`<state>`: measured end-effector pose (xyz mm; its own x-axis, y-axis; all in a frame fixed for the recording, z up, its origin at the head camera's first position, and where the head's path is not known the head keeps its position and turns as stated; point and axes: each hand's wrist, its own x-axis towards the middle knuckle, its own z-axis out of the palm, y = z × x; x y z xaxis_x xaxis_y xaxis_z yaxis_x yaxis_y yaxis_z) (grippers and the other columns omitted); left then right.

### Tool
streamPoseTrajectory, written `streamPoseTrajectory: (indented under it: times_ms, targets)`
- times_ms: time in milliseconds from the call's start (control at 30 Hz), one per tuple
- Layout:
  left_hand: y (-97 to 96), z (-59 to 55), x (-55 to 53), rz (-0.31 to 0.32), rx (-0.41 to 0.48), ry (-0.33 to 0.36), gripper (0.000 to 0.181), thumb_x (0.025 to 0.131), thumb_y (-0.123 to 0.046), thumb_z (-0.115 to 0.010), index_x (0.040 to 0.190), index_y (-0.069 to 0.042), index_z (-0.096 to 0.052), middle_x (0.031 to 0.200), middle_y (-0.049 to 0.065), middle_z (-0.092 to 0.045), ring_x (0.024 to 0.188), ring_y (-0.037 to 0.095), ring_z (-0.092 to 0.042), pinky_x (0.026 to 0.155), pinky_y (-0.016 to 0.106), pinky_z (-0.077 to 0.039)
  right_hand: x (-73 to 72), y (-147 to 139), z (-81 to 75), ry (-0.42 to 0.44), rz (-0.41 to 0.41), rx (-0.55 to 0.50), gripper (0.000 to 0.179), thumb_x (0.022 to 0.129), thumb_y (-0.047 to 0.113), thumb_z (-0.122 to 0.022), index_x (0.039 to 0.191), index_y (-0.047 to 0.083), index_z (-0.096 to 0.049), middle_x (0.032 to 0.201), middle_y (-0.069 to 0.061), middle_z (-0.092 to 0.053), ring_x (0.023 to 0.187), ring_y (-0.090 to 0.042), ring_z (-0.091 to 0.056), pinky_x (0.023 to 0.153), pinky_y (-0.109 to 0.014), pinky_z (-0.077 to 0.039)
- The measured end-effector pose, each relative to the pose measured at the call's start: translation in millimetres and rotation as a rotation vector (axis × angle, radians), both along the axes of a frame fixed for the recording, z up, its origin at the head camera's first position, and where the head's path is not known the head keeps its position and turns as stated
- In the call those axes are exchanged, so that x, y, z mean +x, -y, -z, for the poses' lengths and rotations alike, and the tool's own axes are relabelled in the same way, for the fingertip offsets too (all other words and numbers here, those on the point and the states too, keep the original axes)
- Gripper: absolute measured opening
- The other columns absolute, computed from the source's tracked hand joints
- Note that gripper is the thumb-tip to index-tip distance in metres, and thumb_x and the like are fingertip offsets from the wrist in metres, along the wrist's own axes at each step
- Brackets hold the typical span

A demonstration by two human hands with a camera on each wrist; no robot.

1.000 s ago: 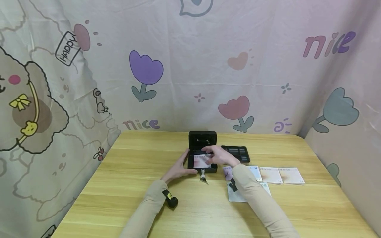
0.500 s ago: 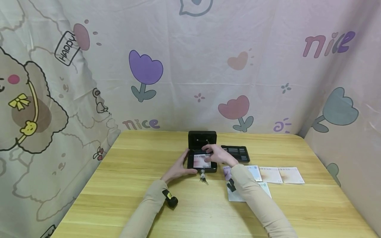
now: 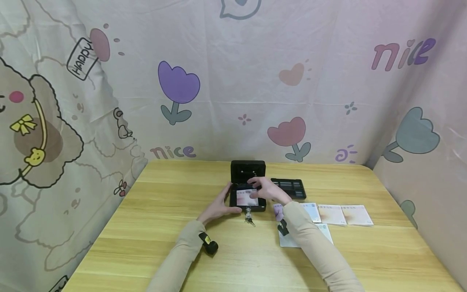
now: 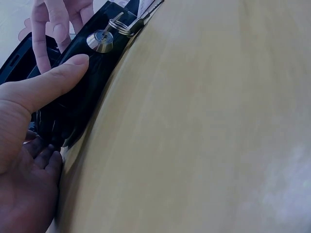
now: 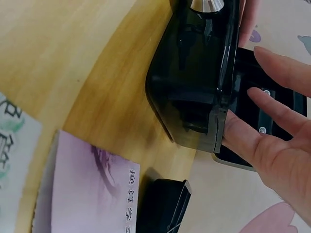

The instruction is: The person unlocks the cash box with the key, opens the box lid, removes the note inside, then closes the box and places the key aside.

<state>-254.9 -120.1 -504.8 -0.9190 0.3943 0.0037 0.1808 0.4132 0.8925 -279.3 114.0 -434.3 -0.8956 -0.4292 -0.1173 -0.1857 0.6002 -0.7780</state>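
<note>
A small black cash box (image 3: 260, 209) stands near the back of the table with its lid (image 3: 248, 172) raised. Keys (image 3: 249, 222) hang from the round lock (image 4: 100, 41) on its front. My left hand (image 3: 218, 208) grips the box's left side, the thumb (image 4: 63, 77) against the front wall and the fingers round the side. A pale pink banknote-like paper slip (image 3: 243, 198) lies inside. Over the box's right part is my right hand (image 3: 269, 190), fingers spread and loosely bent; some reach inside, at the slip's right edge. In the right wrist view, the box wall (image 5: 189, 73) hides these fingertips.
To the right of the box lies a black compartment tray (image 3: 294, 188). Several paper slips are laid out at the right, among them a purple one (image 5: 97, 184) and two pinkish ones (image 3: 357, 215). My right sleeve (image 3: 317, 247) covers some. A printed cloth (image 3: 233, 81) hangs behind.
Inside the box, the paper slip has shifted slightly to the left. My right hand has moved a little left with it; the left hand keeps its place on the box.
</note>
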Motion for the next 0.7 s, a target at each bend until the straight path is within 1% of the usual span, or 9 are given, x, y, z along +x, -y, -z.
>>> streamPoseTrajectory:
  times_ms: [100,167,300,400,467,700]
  targets:
    - [0.6,-0.1,-0.1,0.001,0.003,-0.002,0.119,0.079,-0.033,-0.086,0.163,-0.012,-0.006,0.171,0.013,-0.006,0.157,0.037,-0.013,0.128,0.057,-0.015,-0.2,0.0,0.8,-0.002,-0.007,-0.011,0.054,0.089,0.007,-0.072,0.141,0.005,-0.055,0.138,-0.027,-0.057,0.125,-0.042,-0.058,0.096,-0.049,-0.058]
    - [0.9,-0.1,-0.1,-0.001,0.004,-0.004,0.119,0.079,-0.033,-0.087,0.163,-0.012,-0.006,0.171,0.013,-0.005,0.157,0.036,-0.012,0.128,0.057,-0.015,-0.4,0.1,1.3,0.000,-0.011,-0.021,0.055,0.089,0.007,-0.073,0.141,0.005,-0.055,0.138,-0.028,-0.057,0.122,-0.040,-0.061,0.096,-0.049,-0.058]
    - [0.6,-0.3,-0.1,-0.003,0.004,-0.003,0.119,0.078,-0.032,-0.087,0.163,-0.012,-0.007,0.171,0.012,-0.005,0.158,0.035,-0.011,0.128,0.058,-0.013,-1.8,0.5,3.9,0.001,-0.014,-0.042,0.055,0.087,0.005,-0.074,0.139,0.004,-0.056,0.137,-0.029,-0.057,0.112,-0.036,-0.069,0.094,-0.046,-0.060]
    - [0.3,-0.1,-0.4,-0.003,0.002,-0.008,0.119,0.078,-0.030,-0.087,0.163,-0.012,-0.007,0.171,0.012,-0.006,0.158,0.034,-0.010,0.128,0.058,-0.013,-3.7,0.9,6.6,-0.010,-0.017,-0.056,0.055,0.087,0.004,-0.074,0.138,0.003,-0.057,0.135,-0.029,-0.059,0.107,-0.033,-0.071,0.092,-0.044,-0.061]
    - [0.0,-0.2,-0.7,-0.001,0.001,-0.012,0.119,0.078,-0.030,-0.087,0.163,-0.012,-0.007,0.171,0.013,-0.006,0.158,0.034,-0.010,0.128,0.057,-0.013,-4.7,0.9,8.2,-0.014,-0.015,-0.078,0.054,0.087,0.003,-0.074,0.138,0.002,-0.056,0.134,-0.028,-0.059,0.107,-0.032,-0.070,0.091,-0.043,-0.061]
    - [-0.6,-1.1,0.0,-0.004,0.002,-0.009,0.119,0.077,-0.029,-0.087,0.163,-0.011,-0.007,0.171,0.013,-0.006,0.158,0.035,-0.010,0.127,0.059,-0.013,-5.1,2.5,8.2,-0.003,0.007,-0.190,0.054,0.086,0.000,-0.073,0.137,-0.001,-0.057,0.133,-0.029,-0.060,0.110,-0.038,-0.069,0.095,-0.045,-0.060]
